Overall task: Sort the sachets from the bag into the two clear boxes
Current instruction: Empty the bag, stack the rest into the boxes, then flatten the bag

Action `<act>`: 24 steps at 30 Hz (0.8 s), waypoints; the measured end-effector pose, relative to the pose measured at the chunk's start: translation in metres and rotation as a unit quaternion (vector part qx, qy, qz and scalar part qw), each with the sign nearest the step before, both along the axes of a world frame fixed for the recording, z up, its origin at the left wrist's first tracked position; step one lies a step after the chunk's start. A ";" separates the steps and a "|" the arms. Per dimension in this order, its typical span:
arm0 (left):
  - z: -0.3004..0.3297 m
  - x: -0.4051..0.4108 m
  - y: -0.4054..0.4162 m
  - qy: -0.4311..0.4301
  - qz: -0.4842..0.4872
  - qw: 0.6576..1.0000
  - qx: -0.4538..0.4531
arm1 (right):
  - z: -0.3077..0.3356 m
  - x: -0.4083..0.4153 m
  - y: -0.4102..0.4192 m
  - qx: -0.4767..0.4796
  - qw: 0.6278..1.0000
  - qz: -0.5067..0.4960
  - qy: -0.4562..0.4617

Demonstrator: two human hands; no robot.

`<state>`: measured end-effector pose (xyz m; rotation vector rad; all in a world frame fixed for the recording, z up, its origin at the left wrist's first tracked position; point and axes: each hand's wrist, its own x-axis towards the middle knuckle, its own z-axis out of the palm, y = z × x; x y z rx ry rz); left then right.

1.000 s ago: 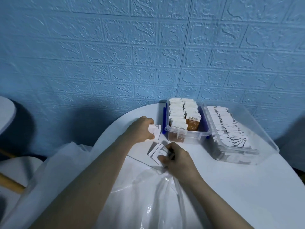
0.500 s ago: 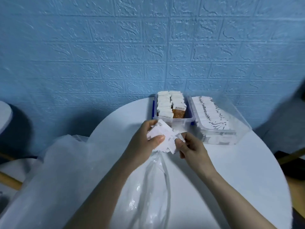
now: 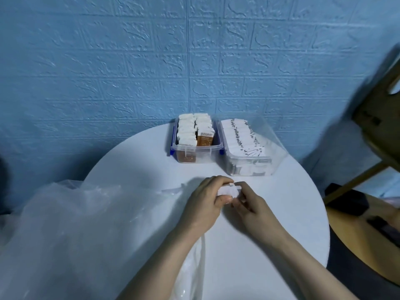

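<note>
The round white table (image 3: 281, 224) carries everything, and the big clear plastic bag (image 3: 75, 224) sprawls to the left of the grip and under the left forearm. Beyond the grip, well apart from it, stand the two clear boxes: the larger box of white sachets (image 3: 249, 148) ahead and to the right, the smaller blue-latched box of brown-and-white sachets (image 3: 195, 140) straight ahead.

The left hand (image 3: 205, 198) curls its fingers and thumb round a small stack of white sachets (image 3: 228, 190); the right hand (image 3: 252, 204) pinches the same stack from the other side, squaring it.

The likeliest slip, I judge, is the loose stack fanning out or shedding a sachet onto the table if either pinch eases. Their printed faces are hidden here, so a mixed stack could land in the wrong box. The forearm could also drag the bag.
</note>
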<state>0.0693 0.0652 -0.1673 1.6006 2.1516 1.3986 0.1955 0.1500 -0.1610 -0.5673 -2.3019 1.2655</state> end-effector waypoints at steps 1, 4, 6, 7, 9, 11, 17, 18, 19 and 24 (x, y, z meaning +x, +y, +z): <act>0.000 0.002 0.002 0.027 0.004 1.000 -0.001 | -0.002 0.002 0.003 0.039 0.999 -0.006 -0.010; -0.003 0.004 0.002 0.162 0.023 0.987 0.000 | -0.012 0.008 0.012 0.170 0.984 -0.032 -0.044; -0.007 0.000 0.001 0.242 0.058 0.968 -0.032 | -0.013 0.011 0.014 0.185 0.981 -0.042 -0.035; -0.007 -0.003 0.000 0.263 0.079 0.960 -0.052 | -0.013 0.011 0.015 0.176 0.983 -0.046 -0.027; -0.001 -0.006 -0.002 0.289 0.098 0.949 -0.083 | -0.010 0.011 0.015 0.143 0.988 -0.055 -0.015; 0.009 -0.006 -0.002 0.258 0.064 0.957 -0.116 | -0.008 0.008 0.016 0.087 0.994 -0.058 -0.013; 0.014 -0.012 0.001 -0.034 -0.024 0.994 -0.103 | -0.007 0.002 0.016 -0.009 0.999 -0.051 0.009; 0.015 -0.013 0.001 -0.059 -0.031 0.992 -0.103 | -0.007 0.002 0.017 -0.017 0.998 -0.058 0.014; 0.016 -0.015 0.001 -0.071 -0.036 0.991 -0.108 | -0.007 0.002 0.019 -0.022 0.998 -0.064 0.016; 0.015 -0.022 -0.001 -0.033 -0.024 0.991 -0.130 | -0.004 0.003 0.023 -0.021 0.997 -0.073 0.019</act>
